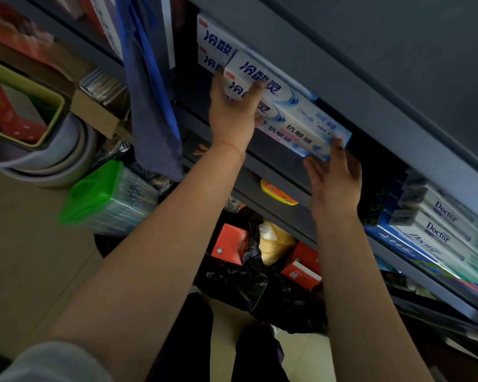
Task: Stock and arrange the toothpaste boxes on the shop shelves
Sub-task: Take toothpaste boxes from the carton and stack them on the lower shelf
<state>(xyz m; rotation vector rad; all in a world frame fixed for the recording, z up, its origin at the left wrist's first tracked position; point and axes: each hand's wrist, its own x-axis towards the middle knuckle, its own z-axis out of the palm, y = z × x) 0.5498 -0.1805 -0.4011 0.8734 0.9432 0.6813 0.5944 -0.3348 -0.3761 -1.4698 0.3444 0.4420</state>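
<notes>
Two long white-and-blue toothpaste boxes (pixel 293 111) lie stacked at the front of a dark grey shelf (pixel 282 172). My left hand (pixel 232 111) grips their left end, thumb and fingers curled round it. My right hand (pixel 334 183) has straight fingers, the tips touching the boxes' right end. Behind them, at the shelf's left, stand two more boxes of the same kind (pixel 213 48). Further right on the shelf lie white "Doctor" toothpaste boxes (pixel 447 230).
A black plastic bag (pixel 240 277) with red boxes (pixel 229 246) sits on the floor below. A green-topped pack (pixel 108 197), round basins (pixel 53 161) and a hanging blue cloth (pixel 149 106) are at the left. Another shelf board (pixel 370 51) overhangs above.
</notes>
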